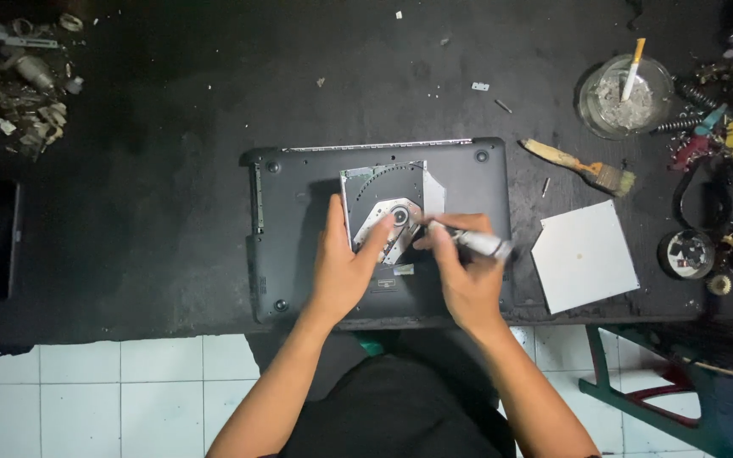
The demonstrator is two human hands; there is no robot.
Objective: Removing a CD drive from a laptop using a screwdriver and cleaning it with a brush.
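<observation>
Left hand: the left hand [343, 270] lies flat and open on the dark grey laptop underside [299, 246], fingers stretched out, gripping nothing; its index finger reaches onto the square black and silver optical disc drive [379, 197], and its thumb points up beside the drive's left edge.
Right hand: the right hand [467, 276] is closed around a silver pen-shaped screwdriver [475, 241], held between thumb and fingers, with the tip pointing left toward the round hub at the drive's middle.
Optical drive: it rests on top of the upturned laptop, in the upper middle of the shell, slightly turned, with a silver metal bracket showing around the hub.
Laptop: it lies bottom side up on the black worktable [171, 170], its near edge at the table's front edge, just before the person's body.
Right of laptop: a flat pale grey square plate [584, 255] lies on the table, just beside the laptop's right edge.
Behind the plate: a wooden-handled paintbrush [581, 166] lies at a slant, bristles to the right.
Far right: a round glass ashtray [625, 95] holds ash and a propped cigarette; beyond it sits a heap of springs, gears and small coloured parts [714, 136].
Far left: a scatter of small metal scraps [23, 76] lies at the table's back corner.
Floor: white tiles [129, 390] show below the table.
</observation>
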